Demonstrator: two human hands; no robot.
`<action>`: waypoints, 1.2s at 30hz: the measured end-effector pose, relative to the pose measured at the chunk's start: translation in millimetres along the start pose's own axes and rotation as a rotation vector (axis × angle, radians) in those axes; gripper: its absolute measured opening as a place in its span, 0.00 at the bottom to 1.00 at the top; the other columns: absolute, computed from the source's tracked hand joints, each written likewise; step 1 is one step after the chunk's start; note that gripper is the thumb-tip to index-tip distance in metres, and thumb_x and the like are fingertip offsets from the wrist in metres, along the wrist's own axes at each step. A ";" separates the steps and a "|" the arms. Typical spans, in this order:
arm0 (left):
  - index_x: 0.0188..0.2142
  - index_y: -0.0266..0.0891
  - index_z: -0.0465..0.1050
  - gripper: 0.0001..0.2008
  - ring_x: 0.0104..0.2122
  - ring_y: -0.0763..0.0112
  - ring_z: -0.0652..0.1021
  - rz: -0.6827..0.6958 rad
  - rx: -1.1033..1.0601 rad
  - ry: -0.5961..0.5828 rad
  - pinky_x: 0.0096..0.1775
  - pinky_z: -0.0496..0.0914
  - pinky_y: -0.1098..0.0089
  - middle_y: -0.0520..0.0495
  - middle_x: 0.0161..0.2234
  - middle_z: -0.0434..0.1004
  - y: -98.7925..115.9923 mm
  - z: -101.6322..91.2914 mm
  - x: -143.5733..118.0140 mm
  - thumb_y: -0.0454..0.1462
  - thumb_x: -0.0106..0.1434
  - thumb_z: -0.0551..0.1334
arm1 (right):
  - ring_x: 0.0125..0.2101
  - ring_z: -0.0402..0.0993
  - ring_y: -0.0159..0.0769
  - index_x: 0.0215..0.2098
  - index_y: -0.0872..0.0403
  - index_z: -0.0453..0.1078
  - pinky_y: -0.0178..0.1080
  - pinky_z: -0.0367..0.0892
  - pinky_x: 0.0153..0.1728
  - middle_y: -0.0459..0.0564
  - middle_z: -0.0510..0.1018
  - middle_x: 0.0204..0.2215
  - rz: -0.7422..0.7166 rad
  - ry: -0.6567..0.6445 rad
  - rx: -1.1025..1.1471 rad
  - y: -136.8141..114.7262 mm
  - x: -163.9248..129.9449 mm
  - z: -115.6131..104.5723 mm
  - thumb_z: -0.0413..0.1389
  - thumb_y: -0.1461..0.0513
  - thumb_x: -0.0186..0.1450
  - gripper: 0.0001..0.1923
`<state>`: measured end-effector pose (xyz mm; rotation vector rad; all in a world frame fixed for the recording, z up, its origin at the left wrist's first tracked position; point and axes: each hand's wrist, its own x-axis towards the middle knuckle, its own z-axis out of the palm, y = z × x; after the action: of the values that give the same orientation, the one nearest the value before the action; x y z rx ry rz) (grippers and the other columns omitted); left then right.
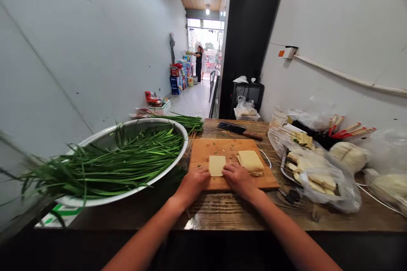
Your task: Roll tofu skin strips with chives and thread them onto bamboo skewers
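On the wooden cutting board [203, 148] lies a single pale yellow square tofu sheet [217, 166]. My left hand [193, 183] holds its left edge, fingers bent together. At the opposite edge, my right hand [239, 178] has its fingers pressed on the sheet's right side. Just beyond the right hand sits a stack of the same tofu sheets [251, 161], also on the board. Small green scraps are scattered on the wood. My thumbs are mostly hidden behind the hands.
Left, a large metal bowl [185, 144] overflows with garlic chives [136, 156]. A cleaver [240, 130] lies behind the board. To the right, a bagged tray holds skewered tofu pieces [314, 169], with red-ended sticks [346, 131] behind. People stand near the distant doorway.
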<state>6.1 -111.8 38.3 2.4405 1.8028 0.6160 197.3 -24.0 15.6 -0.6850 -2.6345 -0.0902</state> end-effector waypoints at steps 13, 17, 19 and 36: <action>0.37 0.39 0.75 0.10 0.37 0.69 0.75 -0.089 0.280 0.292 0.41 0.69 0.69 0.47 0.36 0.78 -45.4 -175.1 -132.7 0.33 0.63 0.54 | 0.33 0.70 0.33 0.34 0.52 0.75 0.33 0.63 0.34 0.49 0.75 0.29 -0.172 0.020 0.312 -73.0 111.3 -69.7 0.50 0.61 0.66 0.11; 0.30 0.39 0.77 0.09 0.32 0.70 0.75 -0.242 0.374 0.027 0.35 0.66 0.72 0.48 0.30 0.77 -96.0 -188.8 -112.2 0.34 0.61 0.57 | 0.31 0.69 0.31 0.30 0.52 0.76 0.32 0.60 0.31 0.48 0.74 0.27 -0.260 -0.204 0.211 -114.0 182.2 -49.3 0.54 0.63 0.61 0.08; 0.30 0.40 0.77 0.09 0.32 0.70 0.75 -0.242 0.362 -0.064 0.34 0.65 0.73 0.48 0.29 0.77 -108.2 -182.2 -98.9 0.34 0.60 0.57 | 0.33 0.70 0.33 0.33 0.52 0.76 0.32 0.60 0.33 0.48 0.75 0.29 -0.318 -0.308 0.152 -129.2 203.7 -30.9 0.55 0.62 0.60 0.07; 0.31 0.39 0.78 0.06 0.35 0.64 0.75 -0.273 0.312 -0.168 0.37 0.66 0.71 0.44 0.33 0.75 -124.0 -161.6 -72.0 0.36 0.53 0.64 | 0.36 0.73 0.39 0.35 0.55 0.75 0.34 0.62 0.34 0.53 0.78 0.32 -0.349 -0.391 -0.010 -145.4 225.0 -12.7 0.53 0.64 0.57 0.10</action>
<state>-179.0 -170.3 133.1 2.2648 2.2445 0.1123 -46.0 -51.9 124.9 -0.2556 -3.1091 -0.0752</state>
